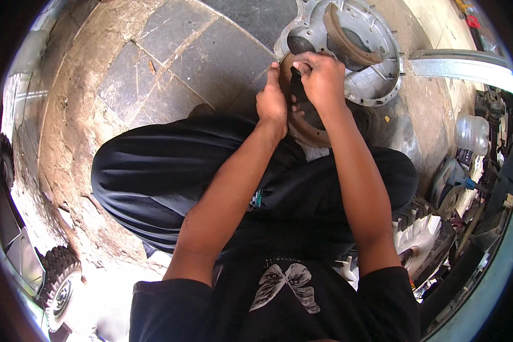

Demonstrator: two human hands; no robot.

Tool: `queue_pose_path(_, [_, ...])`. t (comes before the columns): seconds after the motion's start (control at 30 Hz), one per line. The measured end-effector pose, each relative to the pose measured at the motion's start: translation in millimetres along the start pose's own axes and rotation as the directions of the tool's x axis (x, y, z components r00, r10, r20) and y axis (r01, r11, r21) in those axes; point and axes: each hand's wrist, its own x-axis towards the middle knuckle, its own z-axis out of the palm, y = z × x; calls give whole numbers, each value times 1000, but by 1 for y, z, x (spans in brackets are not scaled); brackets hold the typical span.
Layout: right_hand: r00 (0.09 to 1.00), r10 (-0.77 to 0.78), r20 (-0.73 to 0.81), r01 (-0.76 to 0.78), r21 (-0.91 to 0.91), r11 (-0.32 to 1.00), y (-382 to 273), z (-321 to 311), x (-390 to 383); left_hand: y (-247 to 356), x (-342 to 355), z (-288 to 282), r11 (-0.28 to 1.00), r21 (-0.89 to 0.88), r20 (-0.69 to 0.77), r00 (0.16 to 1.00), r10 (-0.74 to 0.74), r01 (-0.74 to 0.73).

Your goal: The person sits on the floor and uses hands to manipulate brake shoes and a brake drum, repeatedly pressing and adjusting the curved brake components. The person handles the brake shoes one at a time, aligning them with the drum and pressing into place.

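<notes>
My left hand (272,101) is closed on the near rim of a rusty curved metal part (310,130), thumb upward, its fingertips showing inside the curve. My right hand (322,80) is closed at the part's upper inner side, against something dark (296,82) that I cannot make out. Just beyond stands a large round cast aluminium housing (382,85) with holes round its flange. A second rusty curved piece (339,31) rests on that housing. The lower part sits close to my crossed legs in black trousers.
Around me are grey floor tiles (194,57) and worn concrete. At right are a metal bar (456,67), a clear plastic jug (470,134), a white finned part (416,233) and cluttered machinery. A treaded wheel (62,290) is at lower left.
</notes>
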Motion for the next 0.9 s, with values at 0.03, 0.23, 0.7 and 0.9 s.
queue_pose_path(0.03, [1000, -21, -9, 21, -10, 1000, 1, 1, 2, 0, 3, 0, 1000, -16, 7, 1000, -3, 3])
queue_pose_path(0.23, [1000, -5, -7, 5, 18, 1000, -4, 1, 1, 2, 3, -2, 1000, -22, 50, 999, 2, -1])
queue_pose_path(0.7, [998, -32, -56, 34, 25, 999, 4, 6, 8, 6, -5, 3, 999, 42, 24, 999, -33, 32])
queue_pose_path(0.9, [999, -31, -35, 31, -20, 999, -4, -1, -2, -6, 6, -2, 1000, -27, 27, 1000, 13, -12])
